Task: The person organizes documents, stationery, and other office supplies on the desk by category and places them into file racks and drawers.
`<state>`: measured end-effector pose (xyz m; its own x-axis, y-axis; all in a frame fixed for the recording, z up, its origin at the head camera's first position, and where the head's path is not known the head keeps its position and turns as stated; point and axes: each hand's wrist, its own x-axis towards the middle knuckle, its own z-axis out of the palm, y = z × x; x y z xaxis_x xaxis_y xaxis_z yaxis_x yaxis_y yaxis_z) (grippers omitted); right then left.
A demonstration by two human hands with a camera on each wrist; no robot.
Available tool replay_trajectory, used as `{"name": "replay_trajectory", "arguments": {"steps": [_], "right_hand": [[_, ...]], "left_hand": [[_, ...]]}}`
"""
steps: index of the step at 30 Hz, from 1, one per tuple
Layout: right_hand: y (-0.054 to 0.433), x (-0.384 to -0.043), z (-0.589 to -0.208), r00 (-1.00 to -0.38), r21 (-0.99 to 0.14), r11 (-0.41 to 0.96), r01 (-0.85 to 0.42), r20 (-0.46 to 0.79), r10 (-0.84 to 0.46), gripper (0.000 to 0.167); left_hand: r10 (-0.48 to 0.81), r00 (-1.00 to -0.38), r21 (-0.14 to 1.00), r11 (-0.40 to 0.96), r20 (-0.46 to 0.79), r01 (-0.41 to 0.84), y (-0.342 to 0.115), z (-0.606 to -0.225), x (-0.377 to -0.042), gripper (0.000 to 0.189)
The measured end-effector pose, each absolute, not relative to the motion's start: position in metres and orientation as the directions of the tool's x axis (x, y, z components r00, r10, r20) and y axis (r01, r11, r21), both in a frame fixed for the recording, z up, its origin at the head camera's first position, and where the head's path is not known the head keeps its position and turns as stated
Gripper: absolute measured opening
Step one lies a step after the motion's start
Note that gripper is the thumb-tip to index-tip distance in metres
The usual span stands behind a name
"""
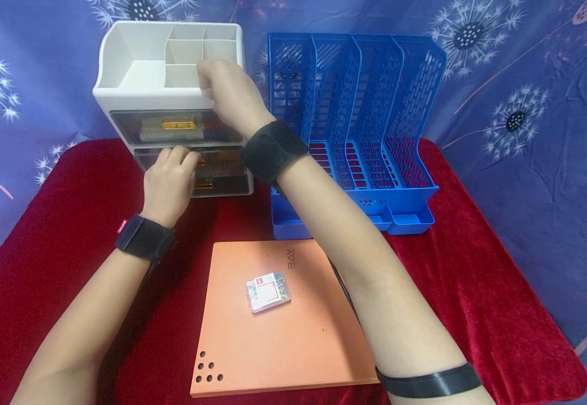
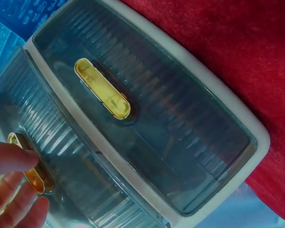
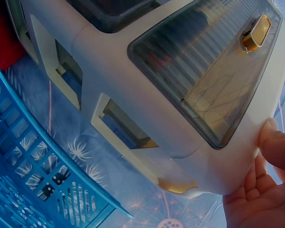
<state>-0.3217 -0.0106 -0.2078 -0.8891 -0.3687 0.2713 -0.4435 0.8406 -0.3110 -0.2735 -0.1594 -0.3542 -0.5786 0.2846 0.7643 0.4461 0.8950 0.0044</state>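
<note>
A white desk organizer (image 1: 152, 98) with open compartments on top and smoky see-through drawers stands at the back left. With thumb and fingers my left hand (image 1: 168, 180) pinches the gold handle (image 2: 35, 178) of the middle drawer (image 2: 61, 118). That drawer sits slightly out of its frame. Below it, the bottom drawer (image 2: 147, 99) is closed, with its own gold handle (image 2: 103, 89). My right hand (image 1: 235, 93) grips the organizer's top front edge near the right corner, the thumb on the front face in the right wrist view. Items show through the top drawer (image 3: 199, 71).
A blue mesh file rack (image 1: 354, 194) stands right of the organizer, behind my right forearm. Nearer, an orange board (image 1: 253, 349) lies on the red cloth (image 1: 61, 225), carrying a small clear plastic box (image 1: 268, 291) with a white label. A patterned blue curtain (image 1: 516, 185) hangs behind.
</note>
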Motion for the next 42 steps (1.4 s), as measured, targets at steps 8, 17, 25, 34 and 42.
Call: {"name": "replay_trajectory", "arguments": {"steps": [8,17,25,34,42], "right_hand": [[-0.010,-0.322,-0.208,-0.886,-0.310,0.839,-0.448,0.282,-0.368,0.015],[-0.008,-0.323,-0.209,-0.872,-0.283,0.837,-0.469,0.298,-0.388,0.015],[-0.008,-0.322,-0.208,-0.873,-0.293,0.833,-0.470,0.295,-0.389,0.016],[-0.007,-0.322,-0.207,-0.872,-0.297,0.831,-0.470,0.299,-0.387,0.014],[-0.008,-0.320,-0.207,-0.870,-0.291,0.832,-0.473,0.305,-0.388,0.012]], "left_hand": [[0.281,-0.583,0.012,0.894,0.762,0.447,-0.160,-0.355,-0.277,0.021],[0.282,-0.565,0.009,0.890,0.776,0.456,-0.159,-0.356,-0.278,0.017],[0.292,-0.539,0.005,0.876,0.790,0.482,-0.155,-0.357,-0.269,0.020],[0.364,-0.563,-0.026,0.855,0.742,0.518,-0.150,-0.365,-0.258,0.019],[0.392,-0.625,-0.037,0.864,0.675,0.502,-0.150,-0.379,-0.259,0.019]]}}
